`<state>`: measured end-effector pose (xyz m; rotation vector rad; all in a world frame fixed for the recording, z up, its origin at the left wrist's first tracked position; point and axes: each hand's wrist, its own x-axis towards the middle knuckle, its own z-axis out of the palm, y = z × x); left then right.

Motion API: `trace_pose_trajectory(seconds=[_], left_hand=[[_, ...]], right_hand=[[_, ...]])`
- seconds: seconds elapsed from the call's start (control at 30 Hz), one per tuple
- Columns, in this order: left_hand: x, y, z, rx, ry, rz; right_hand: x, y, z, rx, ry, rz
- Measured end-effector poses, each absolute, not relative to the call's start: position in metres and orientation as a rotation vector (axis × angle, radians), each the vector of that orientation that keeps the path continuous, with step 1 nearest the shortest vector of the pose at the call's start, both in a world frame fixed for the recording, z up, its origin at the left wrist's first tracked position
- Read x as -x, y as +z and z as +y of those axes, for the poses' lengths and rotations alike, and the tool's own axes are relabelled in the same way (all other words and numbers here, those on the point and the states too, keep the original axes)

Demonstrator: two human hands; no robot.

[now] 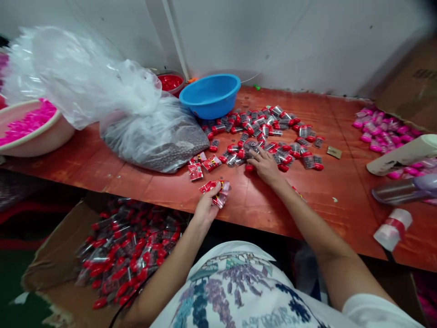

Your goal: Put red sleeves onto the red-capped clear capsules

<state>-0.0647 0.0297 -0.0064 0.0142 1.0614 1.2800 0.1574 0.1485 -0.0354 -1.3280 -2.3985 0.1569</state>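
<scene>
My left hand (205, 206) is at the table's near edge, closed on a small clear packet with a red label (218, 193). My right hand (264, 165) reaches forward onto the table, its fingers curled over the near side of a pile of small clear tubes with red caps (269, 134); I cannot make out if they hold one. A few flat red-labelled packets (202, 166) lie between the two hands.
A clear plastic bag of dark beads (153, 136) sits left of the pile, a blue bowl (210, 94) behind it. A cream bowl of pink pieces (30, 127) is far left. Pink-capped tubes (382, 132) and bottles lie right. A cardboard box of red-capped tubes (126, 248) stands below.
</scene>
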Motion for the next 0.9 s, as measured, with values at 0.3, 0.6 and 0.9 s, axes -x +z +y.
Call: trace_pose_trajectory(seconds=[0.3,0.6,0.9], left_hand=[[0.066,-0.002,0.031,0.043,1.276,1.053],[0.054,-0.004,0.022,-0.147,1.381,1.095],[0.046,0.009,0.011,-0.430,1.436,1.054]], right_hand=[[-0.102,-0.018,0.014,1.141,1.296,-1.458],[-0.090,-0.017,-0.006,1.159,1.450,-1.227],[-0.092,-0.017,-0.014,1.143,1.506,-1.186]])
